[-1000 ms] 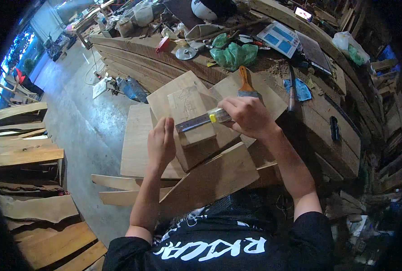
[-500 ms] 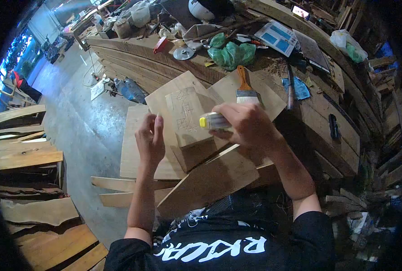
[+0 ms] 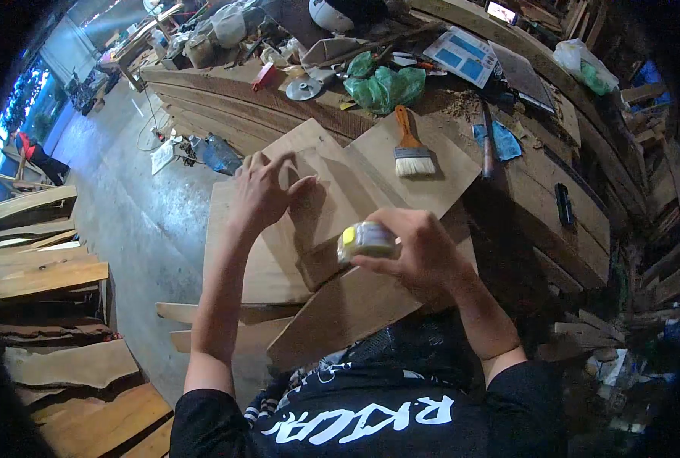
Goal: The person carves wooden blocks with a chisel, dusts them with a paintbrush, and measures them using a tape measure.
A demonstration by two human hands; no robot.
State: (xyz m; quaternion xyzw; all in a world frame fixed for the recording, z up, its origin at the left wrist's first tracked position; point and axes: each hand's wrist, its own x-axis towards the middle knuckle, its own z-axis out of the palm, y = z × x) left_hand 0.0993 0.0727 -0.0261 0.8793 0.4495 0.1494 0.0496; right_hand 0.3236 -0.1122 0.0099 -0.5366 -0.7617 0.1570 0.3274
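My left hand (image 3: 265, 187) is spread over the upper left part of a light wooden block (image 3: 309, 233), thumb and index finger well apart. The hand's shadow falls on the block, and no drawn lines show on it now. My right hand (image 3: 416, 248) grips a small, rounded, clear-bodied object with a yellow end (image 3: 367, 240), blurred, above the block's lower right side. Under the block lie thin wooden boards (image 3: 229, 256). A wide paintbrush (image 3: 412, 149) with a wooden handle and pale bristles rests on another board (image 3: 454, 164) beyond my right hand.
Behind the boards, a timber bench holds a green plastic bag (image 3: 386, 90), a metal disc (image 3: 304, 88), a printed sheet (image 3: 462, 57) and a blue cloth (image 3: 505, 141). A black tool (image 3: 563, 204) lies at right. Wood slabs (image 3: 69, 362) are stacked at left beside the concrete floor.
My left hand has moved up and inward over the block, its fingers spreading. My right hand has come down toward me with the clear object, uncovering the brush bristles. The block's drawn lines no longer show.
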